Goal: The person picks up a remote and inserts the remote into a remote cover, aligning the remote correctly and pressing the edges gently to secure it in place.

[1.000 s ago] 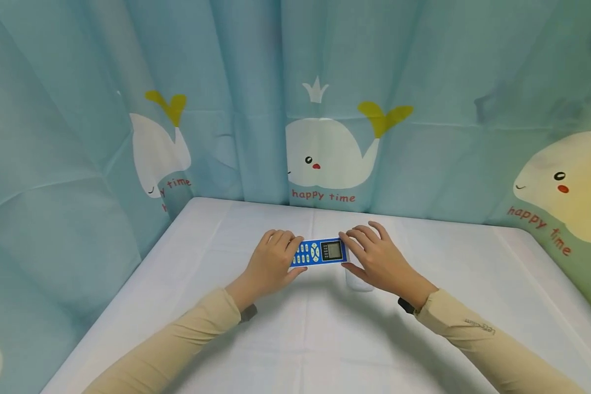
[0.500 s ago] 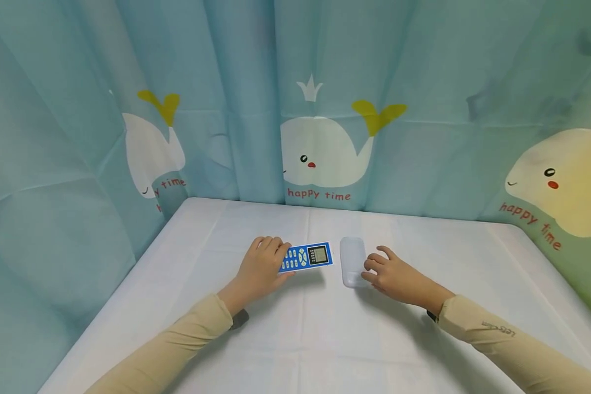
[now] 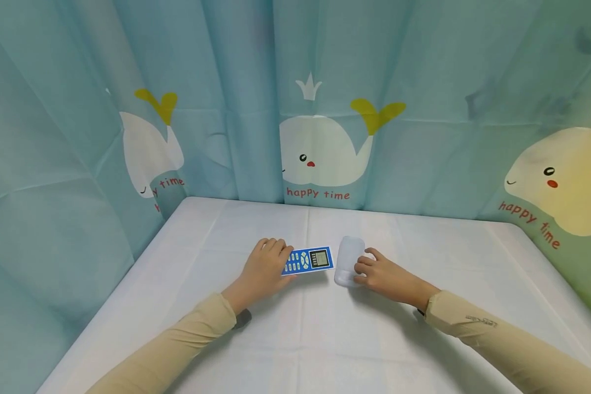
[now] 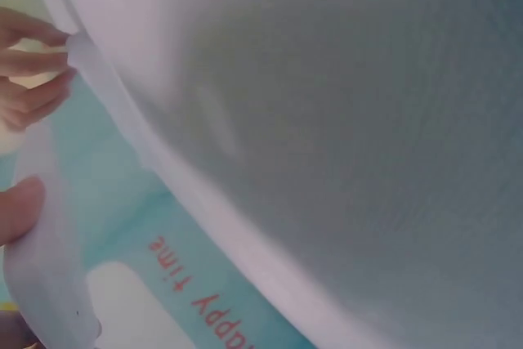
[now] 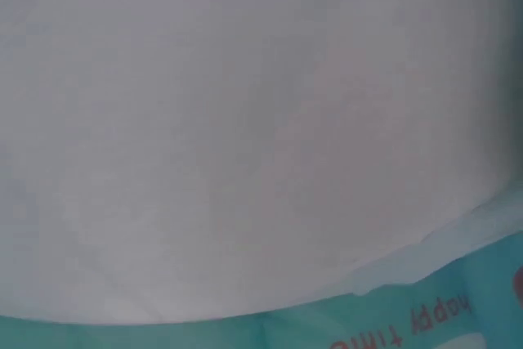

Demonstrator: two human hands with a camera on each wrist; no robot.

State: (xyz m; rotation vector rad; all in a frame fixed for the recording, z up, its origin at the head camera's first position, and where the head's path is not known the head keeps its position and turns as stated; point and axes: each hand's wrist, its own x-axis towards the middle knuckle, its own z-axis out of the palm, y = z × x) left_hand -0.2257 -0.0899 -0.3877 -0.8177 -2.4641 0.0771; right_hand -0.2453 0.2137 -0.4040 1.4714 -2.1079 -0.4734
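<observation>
My left hand grips the near-left end of a remote control, its blue keypad and small grey screen facing up. In the left wrist view, the white back of the remote control shows beside my thumb. My right hand pinches the right edge of a translucent, rounded, oblong cover. A narrow gap separates the cover from the screen end of the remote. Fingers of the right hand also appear at the left of the left wrist view. The right wrist view does not show the hand.
A white cloth covers the table. Behind it and along the sides hangs a blue-green curtain printed with whales and "happy time". Shadows of both arms fall on the cloth.
My right hand let go of the remote's screen end and moved right and down to the cover, which it now grips and has tilted slightly. The left hand shifted left with the remote.
</observation>
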